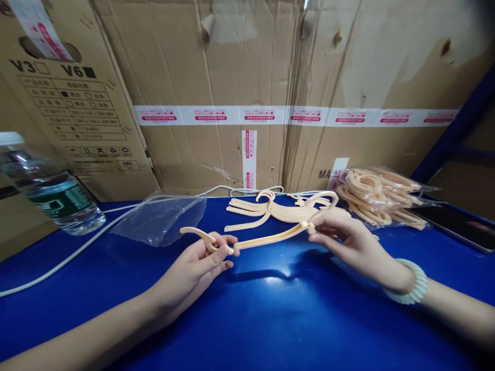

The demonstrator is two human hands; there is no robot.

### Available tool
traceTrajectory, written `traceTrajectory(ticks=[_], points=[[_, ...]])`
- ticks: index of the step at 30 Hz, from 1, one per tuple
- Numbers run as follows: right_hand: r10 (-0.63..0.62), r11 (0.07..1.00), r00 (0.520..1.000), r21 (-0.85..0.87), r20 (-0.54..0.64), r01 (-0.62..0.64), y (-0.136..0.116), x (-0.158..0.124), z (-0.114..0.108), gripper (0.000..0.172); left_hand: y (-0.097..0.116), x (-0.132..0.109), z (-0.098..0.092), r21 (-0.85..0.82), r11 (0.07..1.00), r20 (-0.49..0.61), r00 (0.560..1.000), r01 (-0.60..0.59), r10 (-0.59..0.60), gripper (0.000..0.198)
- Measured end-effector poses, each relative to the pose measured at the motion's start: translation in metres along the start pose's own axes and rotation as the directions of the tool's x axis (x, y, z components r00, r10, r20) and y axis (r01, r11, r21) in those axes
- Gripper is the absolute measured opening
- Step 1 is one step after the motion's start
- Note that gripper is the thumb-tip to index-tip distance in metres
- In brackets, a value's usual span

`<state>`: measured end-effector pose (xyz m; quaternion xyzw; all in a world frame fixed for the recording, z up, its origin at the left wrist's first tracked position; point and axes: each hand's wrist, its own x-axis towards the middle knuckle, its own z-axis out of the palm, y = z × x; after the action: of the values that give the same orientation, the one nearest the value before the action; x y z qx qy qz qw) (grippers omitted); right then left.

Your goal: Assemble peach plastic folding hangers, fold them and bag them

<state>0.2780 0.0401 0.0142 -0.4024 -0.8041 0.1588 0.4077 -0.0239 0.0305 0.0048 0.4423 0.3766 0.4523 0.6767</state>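
My left hand (211,257) is closed in a pinch on a short, curved cream plastic hanger piece (196,231), whose free end points up and left. My right hand (350,242) grips the right end of a long cream hanger arm (270,239), held in the air above the table. The arm's left tip meets my left fingertips, close to the end of the short piece; whether the two are joined I cannot tell. A hook-like curve (329,198) rises over my right fingers. Behind the hands lies a pile of similar hanger parts (288,212).
Clear bags of cream hanger parts (381,196) lie at right beside a dark phone (460,224). An empty plastic bag (160,219), a white cable (77,253) and a water bottle (54,188) are at left. Cardboard boxes (216,67) stand behind the blue table (278,319).
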Motion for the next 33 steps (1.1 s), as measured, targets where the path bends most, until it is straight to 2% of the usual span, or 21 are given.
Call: traceTrajectory(ticks=[5,12,20,25,29,33], points=[[-0.008,1.000,1.000,0.016,0.023,0.007,0.003,-0.004,0.003,0.007,0.002,-0.002,0.003,-0.076,0.994,0.065,0.996,0.074,-0.069,0.023],[-0.081,0.996,0.997,-0.027,0.011,0.081,-0.001,-0.004,0.003,0.006,0.004,-0.003,0.006,-0.052,0.993,0.062,0.993,0.102,-0.098,0.025],[-0.191,0.979,0.981,-0.076,-0.023,0.188,-0.014,-0.008,0.007,0.009,-0.001,0.001,0.002,-0.010,1.000,-0.001,1.000,0.001,-0.001,0.034],[-0.132,0.991,0.991,-0.007,0.036,0.133,-0.029,-0.012,0.012,0.007,-0.006,0.000,0.000,0.040,0.995,-0.101,0.991,-0.089,0.093,0.040],[0.012,0.999,1.000,0.039,0.016,-0.012,-0.032,-0.013,0.014,0.006,-0.004,-0.002,0.006,0.079,0.991,-0.144,0.982,-0.111,0.122,0.040],[0.149,0.980,0.988,0.138,-0.046,-0.141,-0.022,-0.013,0.014,0.023,-0.004,-0.007,0.010,0.137,0.985,-0.133,0.984,-0.104,0.122,0.034]])
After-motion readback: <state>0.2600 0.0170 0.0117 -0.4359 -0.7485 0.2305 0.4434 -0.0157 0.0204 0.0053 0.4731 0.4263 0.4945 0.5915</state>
